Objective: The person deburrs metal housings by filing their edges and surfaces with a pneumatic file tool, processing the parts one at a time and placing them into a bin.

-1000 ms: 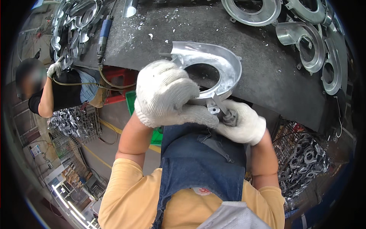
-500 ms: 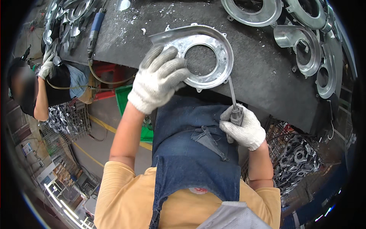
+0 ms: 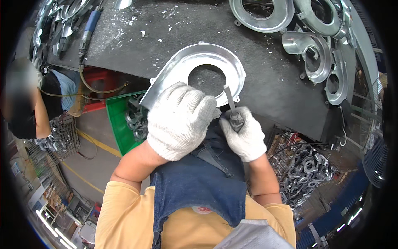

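Note:
A silvery snail-shaped metal housing (image 3: 174, 62) with a large round hole lies at the near edge of the dark table. My left hand (image 3: 176, 120), in a white knit glove, has its fingers curled over the housing's near left rim; the fingertips are partly hidden. In my gloved right hand (image 3: 244, 135) is a file (image 3: 230, 99), a flat grey blade with a dark handle. Its blade points away from me, crossing the near right part of the ring, with the tip by the hole's edge. Whether the tip touches the metal I cannot tell.
More metal housings (image 3: 265, 23) lie at the far right, others (image 3: 62, 25) at the far left beside a blue-handled air tool (image 3: 90, 27) with a hose. A green bin (image 3: 116, 120) and a wire basket of parts (image 3: 306, 166) flank me. A co-worker (image 3: 41, 99) stands at left.
The housing has turned, its straight spout now slanting toward me at the left. My left hand has shifted to the near rim. The file has moved from the outer edge to the hole's edge.

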